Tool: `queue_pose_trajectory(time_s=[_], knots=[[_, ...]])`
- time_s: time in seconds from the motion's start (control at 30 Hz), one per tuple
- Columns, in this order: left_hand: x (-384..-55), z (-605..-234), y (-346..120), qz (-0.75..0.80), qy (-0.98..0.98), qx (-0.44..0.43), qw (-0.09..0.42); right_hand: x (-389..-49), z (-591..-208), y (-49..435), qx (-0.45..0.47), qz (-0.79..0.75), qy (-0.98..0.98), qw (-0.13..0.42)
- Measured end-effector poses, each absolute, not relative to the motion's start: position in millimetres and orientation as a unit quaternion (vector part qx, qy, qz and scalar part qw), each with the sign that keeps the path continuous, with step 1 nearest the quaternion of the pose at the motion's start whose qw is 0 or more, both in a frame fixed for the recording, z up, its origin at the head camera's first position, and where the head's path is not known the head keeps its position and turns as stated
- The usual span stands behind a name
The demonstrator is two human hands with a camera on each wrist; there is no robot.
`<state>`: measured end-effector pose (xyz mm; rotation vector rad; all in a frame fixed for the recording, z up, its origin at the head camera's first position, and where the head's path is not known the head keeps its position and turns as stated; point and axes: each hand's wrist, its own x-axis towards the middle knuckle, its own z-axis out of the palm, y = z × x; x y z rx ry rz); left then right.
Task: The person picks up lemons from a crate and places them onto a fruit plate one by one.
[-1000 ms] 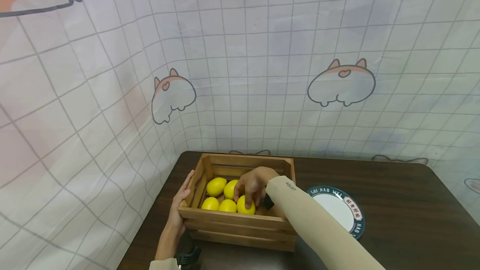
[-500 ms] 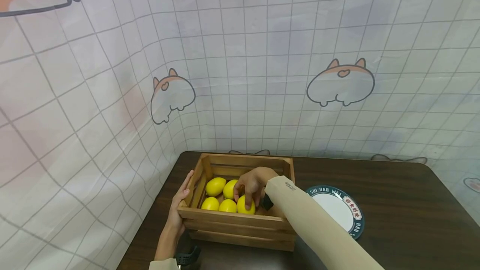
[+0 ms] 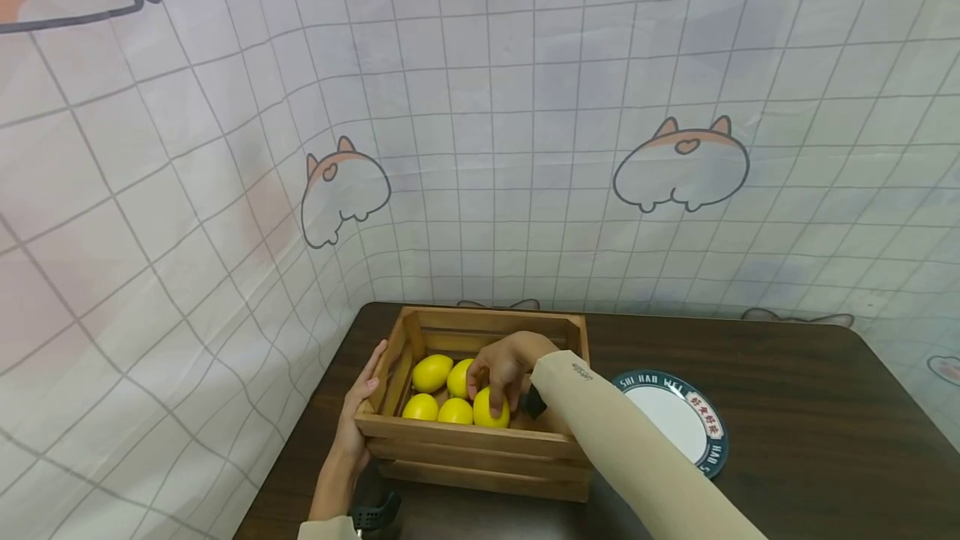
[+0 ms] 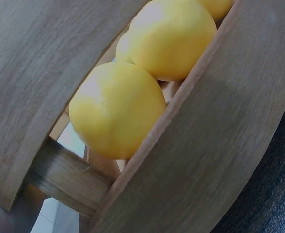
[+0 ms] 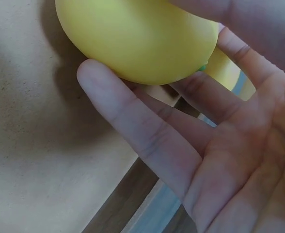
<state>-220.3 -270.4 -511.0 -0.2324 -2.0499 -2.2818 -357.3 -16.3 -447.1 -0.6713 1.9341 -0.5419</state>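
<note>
A slatted wooden crate [image 3: 480, 450] stands on the dark table with several yellow lemons in it. My right hand [image 3: 504, 369] reaches into it and pinches the lemon [image 3: 489, 408] nearest the middle of the front wall. In the right wrist view that lemon [image 5: 137, 39] sits between thumb and fingers, its green tip showing. Beside it in the crate are another front lemon [image 3: 455, 412] and, behind, a lemon [image 3: 459, 379] partly covered by my fingers. My left hand [image 3: 356, 415] rests against the crate's left end with fingers extended along the outside. A lemon [image 4: 117, 109] shows between slats in the left wrist view.
A round plate [image 3: 667, 419] with a dark green lettered rim lies right of the crate, partly behind my right sleeve [image 3: 630, 440]. The table [image 3: 810, 423] extends to the right. A patterned cloth [image 3: 525, 148] hangs behind and to the left.
The lemon in my right hand has risen and tilted very slightly, with my fingers shifting on it. My left hand and the crate stay where they were.
</note>
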Motion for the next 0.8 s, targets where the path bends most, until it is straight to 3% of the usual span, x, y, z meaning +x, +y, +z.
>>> queue_pose_trajectory(time_s=[0.8], knots=[[-218,-506,-268,-0.746,-0.660,-0.084,0.027,-361,-432,-8,-0.290,-0.330,0.755,0.486]])
